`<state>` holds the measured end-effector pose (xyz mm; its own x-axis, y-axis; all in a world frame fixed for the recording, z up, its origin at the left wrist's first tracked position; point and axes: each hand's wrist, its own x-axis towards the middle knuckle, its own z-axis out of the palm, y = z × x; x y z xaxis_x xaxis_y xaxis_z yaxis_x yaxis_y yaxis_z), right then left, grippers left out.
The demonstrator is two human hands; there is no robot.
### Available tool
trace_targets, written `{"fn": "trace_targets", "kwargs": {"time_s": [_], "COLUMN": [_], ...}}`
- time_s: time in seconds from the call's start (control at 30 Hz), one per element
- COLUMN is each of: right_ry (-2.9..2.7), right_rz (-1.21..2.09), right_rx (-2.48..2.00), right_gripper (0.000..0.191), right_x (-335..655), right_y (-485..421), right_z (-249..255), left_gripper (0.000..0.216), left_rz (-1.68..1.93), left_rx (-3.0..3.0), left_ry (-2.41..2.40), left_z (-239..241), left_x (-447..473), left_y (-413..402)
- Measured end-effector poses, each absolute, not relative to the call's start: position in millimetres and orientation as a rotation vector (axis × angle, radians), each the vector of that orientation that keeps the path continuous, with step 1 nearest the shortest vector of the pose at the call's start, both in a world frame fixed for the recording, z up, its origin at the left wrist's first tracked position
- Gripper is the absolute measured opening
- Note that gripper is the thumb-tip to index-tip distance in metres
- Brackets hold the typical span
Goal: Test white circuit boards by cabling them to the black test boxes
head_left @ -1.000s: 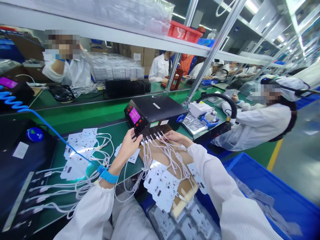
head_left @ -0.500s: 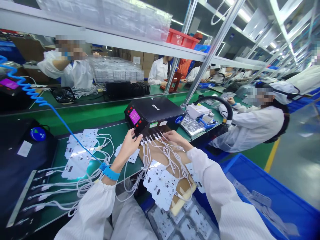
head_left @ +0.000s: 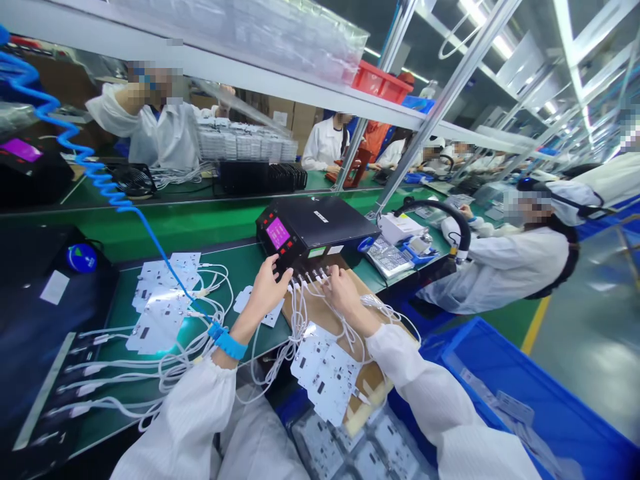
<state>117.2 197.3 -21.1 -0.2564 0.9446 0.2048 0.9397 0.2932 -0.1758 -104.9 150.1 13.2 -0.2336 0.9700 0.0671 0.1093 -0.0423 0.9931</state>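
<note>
A black tester box (head_left: 320, 223) with a magenta screen (head_left: 278, 233) stands on the green bench. A row of white cable plugs (head_left: 311, 275) sits in its front edge. My left hand (head_left: 266, 290) rests with fingers spread against the box front, just left of the plugs. It wears a blue wrist strap (head_left: 228, 341) on a coiled blue cord (head_left: 95, 175). My right hand (head_left: 341, 288) lies over the right plugs, fingers bent down and pinched on one. White cables (head_left: 300, 320) trail back over a cardboard sheet (head_left: 325, 310) to white card packs (head_left: 327, 373).
More white card packs (head_left: 160, 300) and cables lie at the left beside a second black unit (head_left: 35, 320). A blue bin (head_left: 505, 387) stands at the right, with clear trays (head_left: 350, 450) below my arms. Co-workers in white coats (head_left: 520, 257) sit along and across the line.
My right hand has drawn left and nearer along the plug row, its forearm swinging inward. My left hand stays at the box front. The view shifted slightly.
</note>
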Motion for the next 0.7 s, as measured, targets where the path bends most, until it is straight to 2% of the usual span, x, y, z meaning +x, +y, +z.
{"fn": "trace_targets", "kwargs": {"time_s": [0.27, 0.43, 0.57, 0.7], "right_ry": [-2.235, -2.252, -2.36, -2.405], "right_rz": [0.077, 0.006, 0.002, -0.088], "right_rx": [-1.713, -1.724, -1.681, -1.487], "right_gripper": [0.025, 0.027, 0.022, 0.03], "right_x": [115, 113, 112, 121], "right_y": [201, 203, 199, 185], "right_z": [-28, -29, -19, -1], "left_gripper": [0.057, 0.057, 0.07, 0.078], "left_rz": [1.42, 1.31, 1.171, 1.093], "left_rx": [1.395, 1.603, 1.711, 1.69], "left_ry": [1.43, 1.577, 1.726, 1.77], "left_z": [1, 7, 21, 33], "left_x": [-104, -105, -99, -93], "left_y": [153, 156, 156, 158]}}
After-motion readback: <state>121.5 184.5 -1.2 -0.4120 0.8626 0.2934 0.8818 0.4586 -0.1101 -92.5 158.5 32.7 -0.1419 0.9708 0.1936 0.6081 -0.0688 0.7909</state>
